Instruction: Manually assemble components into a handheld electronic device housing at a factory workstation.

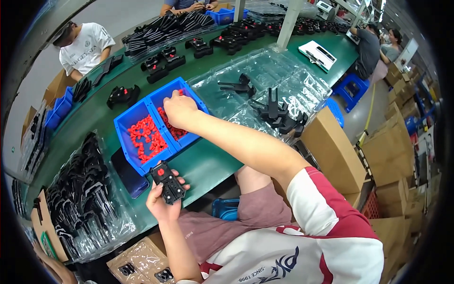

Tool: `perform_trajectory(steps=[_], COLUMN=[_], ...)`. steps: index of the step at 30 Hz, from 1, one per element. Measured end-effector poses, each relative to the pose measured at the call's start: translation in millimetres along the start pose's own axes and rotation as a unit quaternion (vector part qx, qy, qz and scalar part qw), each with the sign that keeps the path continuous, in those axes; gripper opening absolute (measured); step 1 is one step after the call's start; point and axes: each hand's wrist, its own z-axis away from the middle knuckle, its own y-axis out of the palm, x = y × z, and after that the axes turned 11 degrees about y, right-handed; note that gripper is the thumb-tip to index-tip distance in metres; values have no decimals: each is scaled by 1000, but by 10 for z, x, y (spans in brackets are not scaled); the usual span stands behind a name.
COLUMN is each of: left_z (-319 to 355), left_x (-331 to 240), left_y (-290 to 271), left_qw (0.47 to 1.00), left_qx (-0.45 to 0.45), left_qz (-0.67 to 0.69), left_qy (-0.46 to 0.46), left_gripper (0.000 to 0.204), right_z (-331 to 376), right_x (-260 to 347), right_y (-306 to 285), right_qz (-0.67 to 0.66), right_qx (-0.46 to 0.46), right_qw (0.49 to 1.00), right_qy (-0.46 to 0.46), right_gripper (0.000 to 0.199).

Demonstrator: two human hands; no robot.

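My left hand (161,204) is wrapped round a black plastic part (171,190), held near the table's front edge. A small red knob-like piece (161,172) sits on that part. My right arm reaches across to a blue two-compartment bin (124,138). There my right hand (180,111) is over the right compartment, fingers curled. At its fingertips shows a small red plastic piece (181,92), apparently pinched. Loose red pieces (146,137) lie in the left compartment, and more show beside my right hand. Its palm side is hidden.
Black parts (82,199) lie on plastic film at left, beside a dark phone-like slab (128,175). More black parts (274,111) rest on clear plastic at right. Finished-looking black assemblies (122,96) line the green table. A cardboard box (333,149) stands right; co-workers sit beyond.
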Motion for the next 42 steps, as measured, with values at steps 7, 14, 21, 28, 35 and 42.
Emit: perform_trajectory(steps=[7, 14, 21, 28, 35, 42], left_z=[29, 0, 14, 41, 33, 27], left_x=[-3, 15, -1, 181, 42, 97], left_y=[-38, -22, 18, -326, -116, -83], left_qw=[1000, 1000, 998, 992, 991, 989], left_qx=[0, 18, -33, -56, -22, -64], left_qz=[3, 3, 50, 104, 114, 113], left_qy=[3, 2, 27, 37, 62, 78], left_gripper=[67, 63, 49, 41, 40, 37], right_z=[60, 394, 1244, 1383, 1384, 1324], right_x=[-43, -36, 381, 351, 552, 557], right_y=[30, -539, -422, -214, -175, -130], right_qz=[-4, -175, -441, -394, -421, -266], right_qx=[19, 25, 366, 187, 240, 142], right_qw=[1000, 984, 819, 879, 874, 917], right_qy=[-6, 16, -26, -195, -52, -262], right_gripper=[19, 17, 11, 10, 10, 9])
